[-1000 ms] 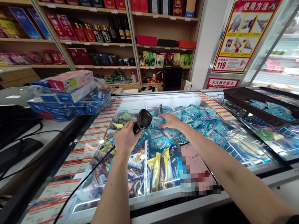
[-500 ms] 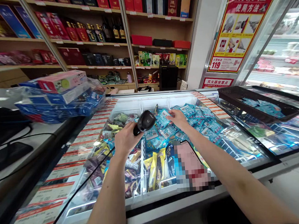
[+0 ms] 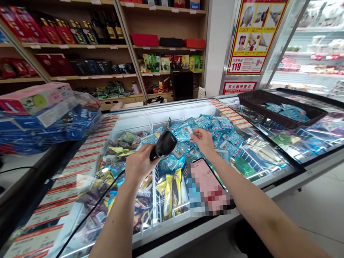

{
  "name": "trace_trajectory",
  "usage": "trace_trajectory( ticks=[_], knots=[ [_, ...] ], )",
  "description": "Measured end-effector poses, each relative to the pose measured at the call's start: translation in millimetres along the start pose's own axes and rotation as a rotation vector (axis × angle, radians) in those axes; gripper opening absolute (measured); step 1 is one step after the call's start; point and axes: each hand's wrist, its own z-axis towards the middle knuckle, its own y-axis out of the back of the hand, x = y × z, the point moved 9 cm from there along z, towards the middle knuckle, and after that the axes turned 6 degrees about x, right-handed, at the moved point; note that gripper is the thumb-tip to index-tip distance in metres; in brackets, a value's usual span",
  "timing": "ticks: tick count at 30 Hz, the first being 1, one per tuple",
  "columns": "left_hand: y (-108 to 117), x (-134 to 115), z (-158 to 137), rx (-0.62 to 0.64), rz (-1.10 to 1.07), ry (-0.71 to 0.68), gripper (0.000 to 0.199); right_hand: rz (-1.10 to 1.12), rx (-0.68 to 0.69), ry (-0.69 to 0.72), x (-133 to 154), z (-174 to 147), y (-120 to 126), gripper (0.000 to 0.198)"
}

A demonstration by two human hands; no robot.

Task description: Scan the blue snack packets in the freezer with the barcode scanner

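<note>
My left hand [image 3: 139,163] is wrapped round the handle of a black barcode scanner [image 3: 165,143], its head tilted toward the right. The scanner's cord [image 3: 86,218] runs down to the lower left. Between the fingertips of my right hand [image 3: 203,141] is the edge of a blue packet [image 3: 184,132] with a white barcode label. The scanner head is close to this packet, just left and below it. More blue packets [image 3: 231,142] lie heaped around on the chest freezer's glass top. A phone [image 3: 207,182], partly pixelated, lies beneath my right forearm.
Wrapped ice creams [image 3: 168,197] fill the chest freezer [image 3: 168,228]. A brown tray [image 3: 280,110] with blue packets sits at right. Plastic-wrapped boxes [image 3: 40,115] are stacked at left. Stocked shelves [image 3: 94,47] stand behind, beside a red fire hydrant sign [image 3: 261,26].
The view has swung right, so everything sits further left. The scanner and the blue packet stay in my hands, with the packet turned slightly.
</note>
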Motion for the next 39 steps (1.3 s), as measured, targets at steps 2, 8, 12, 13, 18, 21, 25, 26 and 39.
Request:
trace_trajectory(
  ticks=[2, 8, 12, 13, 18, 21, 25, 26, 39],
  knots=[
    [0, -5, 0, -0.008, 0.012, -0.028, 0.035, 0.013, -0.002, 0.009, 0, -1, 0, 0.026],
    [-2, -20, -3, -0.040, 0.009, -0.148, 0.035, -0.002, -0.008, 0.046, -2, 0, 1, 0.023],
    [-3, -24, -3, -0.057, 0.015, -0.191, 0.034, -0.010, -0.012, 0.058, -5, 0, 2, 0.025],
    [-3, -25, -4, -0.057, 0.017, -0.200, 0.034, -0.009, -0.015, 0.058, -5, 1, 2, 0.025],
    [-1, -28, -5, -0.075, 0.026, -0.227, 0.035, 0.015, -0.035, 0.071, -6, 1, 5, 0.025],
    [1, -29, -6, -0.083, 0.031, -0.231, 0.034, 0.024, -0.042, 0.061, -8, 2, 7, 0.025],
    [2, -29, -8, -0.081, 0.031, -0.234, 0.035, 0.014, -0.051, 0.050, -12, 3, 7, 0.024],
    [2, -29, -8, -0.080, 0.035, -0.233, 0.035, 0.016, -0.050, 0.052, -12, 4, 7, 0.024],
    [1, -26, -7, -0.082, 0.040, -0.193, 0.033, 0.016, -0.057, 0.053, -5, 0, 9, 0.025]
  ],
)
